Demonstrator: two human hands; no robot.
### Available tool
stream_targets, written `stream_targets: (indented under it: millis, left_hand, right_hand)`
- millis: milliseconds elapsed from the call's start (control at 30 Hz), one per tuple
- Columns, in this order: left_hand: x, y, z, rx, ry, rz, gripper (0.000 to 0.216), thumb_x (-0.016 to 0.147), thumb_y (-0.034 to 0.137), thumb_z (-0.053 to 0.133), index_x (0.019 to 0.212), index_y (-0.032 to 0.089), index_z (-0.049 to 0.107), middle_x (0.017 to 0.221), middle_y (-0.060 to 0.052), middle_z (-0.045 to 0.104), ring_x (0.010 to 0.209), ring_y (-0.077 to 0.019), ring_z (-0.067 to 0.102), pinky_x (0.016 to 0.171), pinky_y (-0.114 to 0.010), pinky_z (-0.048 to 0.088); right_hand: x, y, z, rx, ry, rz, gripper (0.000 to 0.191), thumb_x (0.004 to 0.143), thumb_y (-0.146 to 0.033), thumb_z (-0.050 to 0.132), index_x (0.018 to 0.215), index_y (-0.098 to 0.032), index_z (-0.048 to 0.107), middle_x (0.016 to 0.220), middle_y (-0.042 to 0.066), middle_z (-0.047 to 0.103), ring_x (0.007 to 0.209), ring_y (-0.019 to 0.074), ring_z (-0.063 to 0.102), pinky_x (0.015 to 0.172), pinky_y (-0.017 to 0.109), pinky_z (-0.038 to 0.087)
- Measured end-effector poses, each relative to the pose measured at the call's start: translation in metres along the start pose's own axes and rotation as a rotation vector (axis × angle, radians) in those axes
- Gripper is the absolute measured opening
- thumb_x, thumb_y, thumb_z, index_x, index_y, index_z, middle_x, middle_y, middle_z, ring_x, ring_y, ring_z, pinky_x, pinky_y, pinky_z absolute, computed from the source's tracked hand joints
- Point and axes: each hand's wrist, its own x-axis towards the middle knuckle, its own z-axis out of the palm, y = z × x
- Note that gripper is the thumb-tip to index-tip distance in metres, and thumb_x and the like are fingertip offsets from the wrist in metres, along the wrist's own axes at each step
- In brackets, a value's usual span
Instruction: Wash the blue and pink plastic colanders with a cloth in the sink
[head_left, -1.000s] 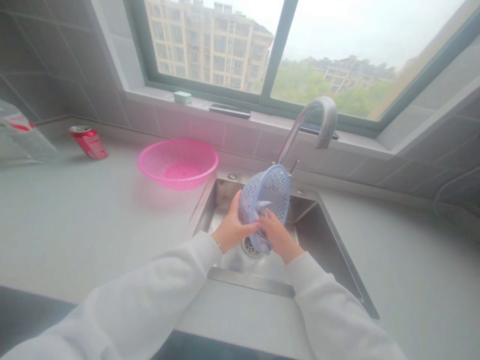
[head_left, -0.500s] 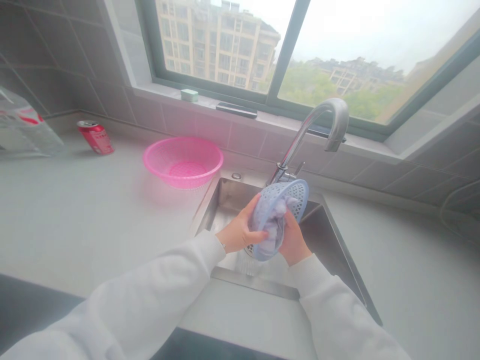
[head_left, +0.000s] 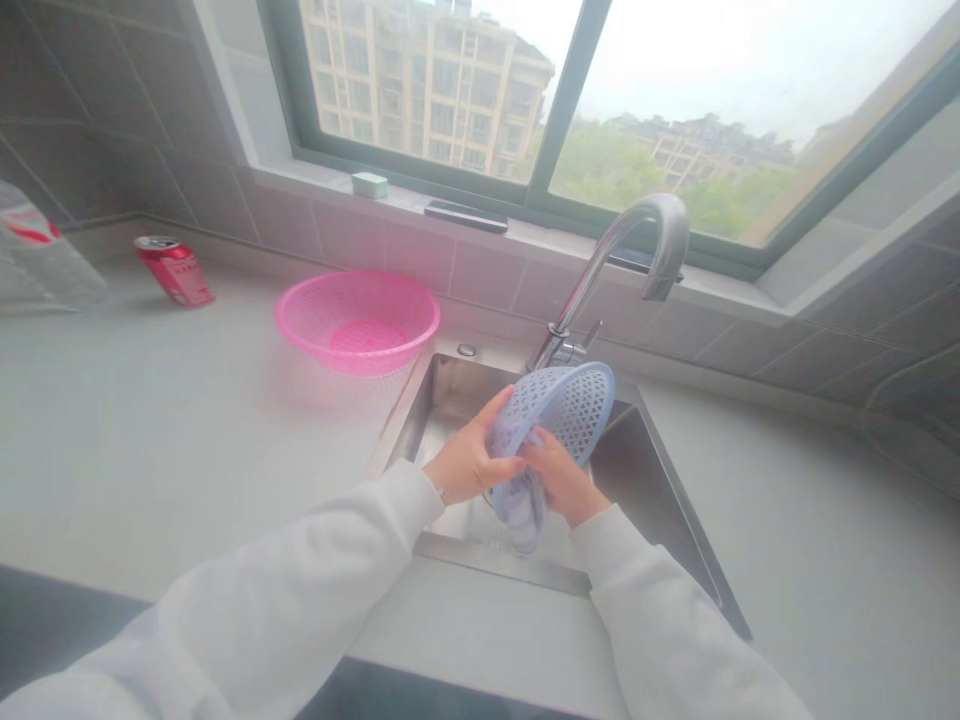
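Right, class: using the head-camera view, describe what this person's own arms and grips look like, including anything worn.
Loose white long sleeves cover both arms, the left sleeve and right sleeve, with no markings visible. The left grip and right grip are bare, ungloved hands. A thin bracelet seems to circle the left wrist.
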Motion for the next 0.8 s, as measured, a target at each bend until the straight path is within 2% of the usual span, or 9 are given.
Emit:
stream_targets:
  millis: [100, 167, 300, 400, 467, 567, 667, 733, 800]
  left_hand:
    - [0.0, 0.0, 0.004, 0.078, -0.031, 0.007, 0.11, 0.067, 0.026, 0.086, 0.161, 0.029, 0.029, 0.16, -0.013, 0.044, 0.146, -0.0353, 0.043, 0.122, -0.05, 0.032]
    - [0.002, 0.0, 0.004, 0.113, -0.024, 0.009, 0.111, 0.066, 0.025, 0.086, 0.161, 0.029, 0.029, 0.161, -0.013, 0.043, 0.146, -0.0356, 0.043, 0.123, -0.05, 0.031]
    - [0.004, 0.001, -0.001, 0.018, 0.054, 0.037, 0.11, 0.068, 0.03, 0.084, 0.162, 0.025, 0.027, 0.155, -0.015, 0.049, 0.137, -0.0344, 0.053, 0.118, -0.05, 0.038]
    - [0.003, 0.005, -0.006, 0.009, 0.102, 0.044, 0.107, 0.067, 0.033, 0.085, 0.16, 0.022, 0.032, 0.154, -0.017, 0.05, 0.14, -0.0354, 0.05, 0.119, -0.05, 0.037]
    - [0.001, 0.008, -0.007, 0.067, 0.055, 0.013, 0.104, 0.068, 0.031, 0.085, 0.159, 0.023, 0.035, 0.156, -0.016, 0.049, 0.141, -0.0366, 0.048, 0.119, -0.051, 0.037]
    - [-0.003, 0.009, -0.004, 0.201, -0.021, -0.017, 0.105, 0.066, 0.023, 0.084, 0.159, 0.027, 0.036, 0.158, -0.014, 0.045, 0.14, -0.0385, 0.048, 0.118, -0.053, 0.038]
    - [-0.004, 0.007, 0.001, 0.276, -0.041, -0.019, 0.105, 0.065, 0.024, 0.083, 0.159, 0.029, 0.037, 0.157, -0.014, 0.045, 0.139, -0.0397, 0.048, 0.117, -0.053, 0.039]
    - [-0.003, 0.005, 0.003, 0.301, -0.066, -0.018, 0.107, 0.065, 0.028, 0.084, 0.16, 0.031, 0.034, 0.158, -0.013, 0.044, 0.14, -0.0397, 0.047, 0.117, -0.054, 0.039]
    - [-0.002, 0.004, 0.004, 0.326, -0.076, -0.009, 0.11, 0.064, 0.029, 0.085, 0.16, 0.032, 0.032, 0.159, -0.012, 0.043, 0.14, -0.0394, 0.047, 0.117, -0.055, 0.038]
  right_hand:
    - [0.0, -0.007, 0.006, 0.243, 0.137, -0.057, 0.065, 0.08, -0.076, 0.048, 0.122, -0.027, 0.061, 0.117, 0.008, 0.072, 0.105, 0.0293, 0.069, 0.084, 0.041, 0.057]
    - [0.002, -0.01, 0.009, 0.228, 0.194, -0.087, 0.065, 0.081, -0.076, 0.046, 0.122, -0.027, 0.061, 0.115, 0.008, 0.072, 0.105, 0.0294, 0.068, 0.085, 0.041, 0.056]
    - [0.003, -0.006, 0.007, -0.12, 0.093, -0.048, 0.036, 0.073, -0.044, 0.069, 0.102, -0.022, 0.07, 0.091, 0.005, 0.073, 0.088, 0.0263, 0.068, 0.084, 0.039, 0.054]
    - [0.003, 0.0, 0.002, -0.506, -0.001, 0.03, 0.011, 0.068, -0.026, 0.07, 0.076, -0.02, 0.07, 0.077, 0.005, 0.071, 0.081, 0.0262, 0.066, 0.084, 0.042, 0.053]
    - [0.002, 0.002, 0.0, -0.551, 0.004, 0.02, 0.008, 0.067, -0.023, 0.07, 0.075, -0.02, 0.071, 0.082, 0.007, 0.074, 0.087, 0.029, 0.067, 0.091, 0.045, 0.052]
    - [-0.001, 0.001, 0.0, -0.283, -0.021, -0.027, 0.024, 0.07, -0.032, 0.074, 0.09, -0.021, 0.074, 0.1, 0.008, 0.077, 0.105, 0.0324, 0.067, 0.1, 0.048, 0.05]
    - [-0.005, -0.005, 0.002, 0.159, 0.06, -0.018, 0.044, 0.069, -0.055, 0.076, 0.098, -0.023, 0.072, 0.106, 0.007, 0.076, 0.106, 0.0326, 0.068, 0.096, 0.047, 0.054]
    - [-0.009, -0.009, 0.003, 0.417, 0.141, -0.017, 0.06, 0.069, -0.075, 0.067, 0.101, -0.025, 0.071, 0.107, 0.008, 0.076, 0.105, 0.0338, 0.068, 0.092, 0.048, 0.056]
    - [-0.011, -0.012, 0.005, 0.526, 0.179, -0.038, 0.068, 0.071, -0.083, 0.059, 0.103, -0.024, 0.07, 0.107, 0.009, 0.076, 0.108, 0.0346, 0.068, 0.093, 0.049, 0.057]
